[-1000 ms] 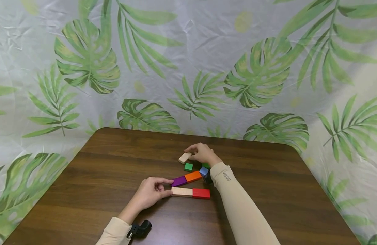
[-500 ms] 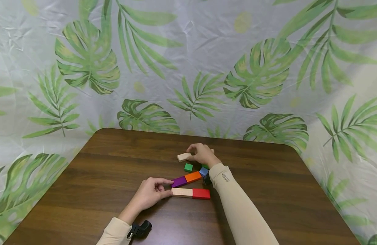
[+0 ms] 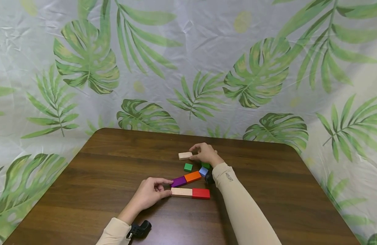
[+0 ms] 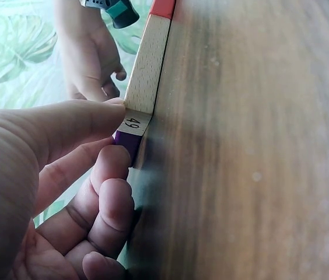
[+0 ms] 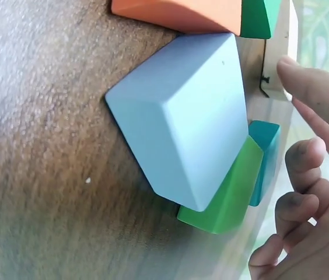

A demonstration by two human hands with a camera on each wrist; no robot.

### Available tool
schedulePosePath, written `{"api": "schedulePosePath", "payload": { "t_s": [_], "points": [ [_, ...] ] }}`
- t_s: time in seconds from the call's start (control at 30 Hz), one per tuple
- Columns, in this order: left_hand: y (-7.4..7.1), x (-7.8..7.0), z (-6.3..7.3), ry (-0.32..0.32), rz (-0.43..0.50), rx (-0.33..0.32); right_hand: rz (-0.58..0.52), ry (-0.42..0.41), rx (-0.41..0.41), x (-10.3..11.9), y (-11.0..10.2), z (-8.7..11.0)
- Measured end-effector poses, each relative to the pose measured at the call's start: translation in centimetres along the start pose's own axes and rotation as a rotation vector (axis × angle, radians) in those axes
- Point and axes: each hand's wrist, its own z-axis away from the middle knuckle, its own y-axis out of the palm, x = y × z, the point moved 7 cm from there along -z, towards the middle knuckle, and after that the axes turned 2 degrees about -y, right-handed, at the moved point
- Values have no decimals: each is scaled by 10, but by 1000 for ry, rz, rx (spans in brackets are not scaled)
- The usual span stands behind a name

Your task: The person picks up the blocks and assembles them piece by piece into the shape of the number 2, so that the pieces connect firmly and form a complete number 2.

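Observation:
In the head view, my right hand (image 3: 204, 153) holds a plain wooden block (image 3: 185, 156) by its right end, between thumb and index finger. My left hand (image 3: 150, 194) is at the left ends of two rows, thumb on a long plain block (image 3: 181, 192) and index finger on a purple block (image 3: 178, 181). A red block (image 3: 201, 194) continues the plain one, and an orange block (image 3: 192, 176) continues the purple one at a slant. The left wrist view shows a printed number on the plain block's end (image 4: 135, 121), with purple right beside it.
A green block (image 3: 188, 167) lies between the rows and the right hand. A blue block (image 3: 203, 171) touches the orange end, with another green block (image 3: 205, 165) behind it. In the right wrist view a teal block (image 5: 265, 157) stands beyond. Leaf-patterned cloth hangs behind the table (image 3: 114, 153).
The plain block in my right hand has turned from a slant to nearly level with the table's far edge, and the right hand has shifted slightly right. My left hand stays in place.

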Motion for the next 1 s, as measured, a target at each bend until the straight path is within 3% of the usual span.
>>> {"api": "schedulePosePath", "payload": {
  "t_s": [1.0],
  "points": [
    [0, 1, 0, 4, 7, 2, -26, 4, -14, -7, 3, -2]
  ]
}}
